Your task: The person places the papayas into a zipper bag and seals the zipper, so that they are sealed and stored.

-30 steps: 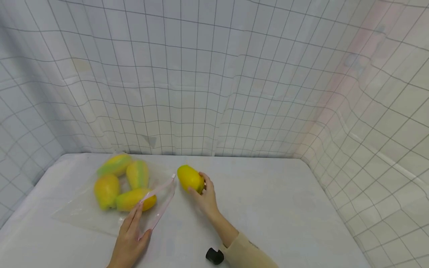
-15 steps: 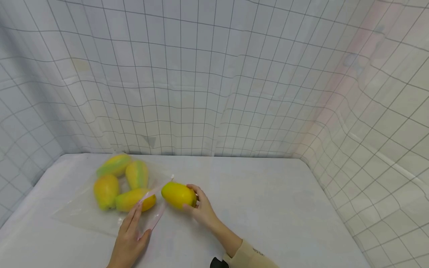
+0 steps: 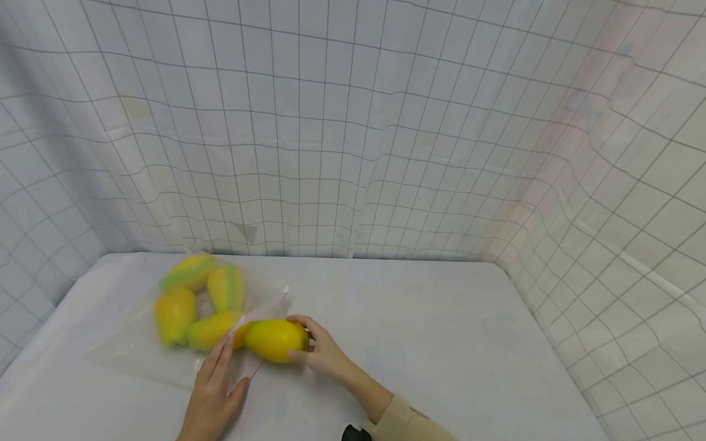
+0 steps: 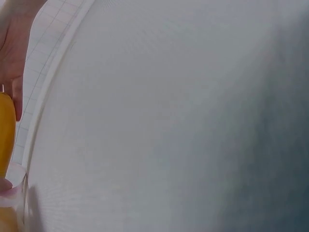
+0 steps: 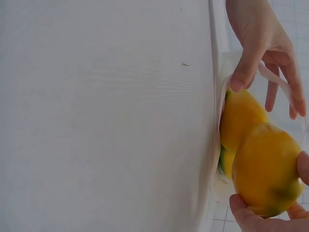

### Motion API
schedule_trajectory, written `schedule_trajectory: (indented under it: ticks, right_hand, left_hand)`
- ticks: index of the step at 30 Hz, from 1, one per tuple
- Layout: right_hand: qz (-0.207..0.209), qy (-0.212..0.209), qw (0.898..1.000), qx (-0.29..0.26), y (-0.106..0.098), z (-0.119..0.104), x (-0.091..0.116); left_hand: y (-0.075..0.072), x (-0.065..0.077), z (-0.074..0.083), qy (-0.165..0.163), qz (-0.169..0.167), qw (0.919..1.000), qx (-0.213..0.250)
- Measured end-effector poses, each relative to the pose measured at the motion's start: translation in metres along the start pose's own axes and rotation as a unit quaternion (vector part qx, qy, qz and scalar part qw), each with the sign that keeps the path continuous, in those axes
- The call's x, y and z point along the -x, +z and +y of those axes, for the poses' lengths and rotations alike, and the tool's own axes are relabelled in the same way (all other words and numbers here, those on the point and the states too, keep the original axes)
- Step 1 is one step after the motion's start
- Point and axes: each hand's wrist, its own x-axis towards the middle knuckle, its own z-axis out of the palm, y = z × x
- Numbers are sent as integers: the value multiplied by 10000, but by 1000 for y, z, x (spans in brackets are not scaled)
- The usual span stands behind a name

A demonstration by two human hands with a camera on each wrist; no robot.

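Note:
In the head view a clear plastic bag (image 3: 138,362) with a pink-edged mouth (image 3: 278,299) lies on the left, several yellow-green papayas (image 3: 175,315) inside it. My left hand (image 3: 212,386) is at the mouth, fingers and thumb spread apart. The right wrist view shows that left hand (image 5: 263,41) with its thumb and fingers at the parted edges. My right hand (image 3: 325,356) grips another yellow papaya (image 3: 278,341) by its right end. This papaya's left end overlaps the bag's mouth and, in the right wrist view, lies close to a papaya (image 5: 240,118) inside.
The table (image 3: 441,343) is covered in white cloth. White gridded curtain (image 3: 331,122) hangs behind it and at both sides. A black object (image 3: 355,433) sits by the right sleeve (image 3: 408,422) at the bottom edge.
My right hand has brought the papaya left and nearer, from beside the bag to its mouth, turning it more lengthwise. The left hand and the bag have stayed about where they were.

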Motion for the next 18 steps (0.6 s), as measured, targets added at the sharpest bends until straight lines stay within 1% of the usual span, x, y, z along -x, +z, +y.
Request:
schedule_trajectory:
  ticks: [5,12,15,18]
  right_hand:
    - [-138,-57,9998,90,1,0,-4]
    - [-784,-229,9966,143,5,-2,-11]
    - [-905,-249,9954,174,10,1,-15]
    - [-918,-285,9950,277,15,2,-19]
  left_hand:
    - [0,0,-1,-46,-23,10000,43]
    - [3,-2,-3,341,362,9987,120]
    - [4,-3,-3,405,446,9981,89]
    - [5,-3,-4,399,490,9980,62]
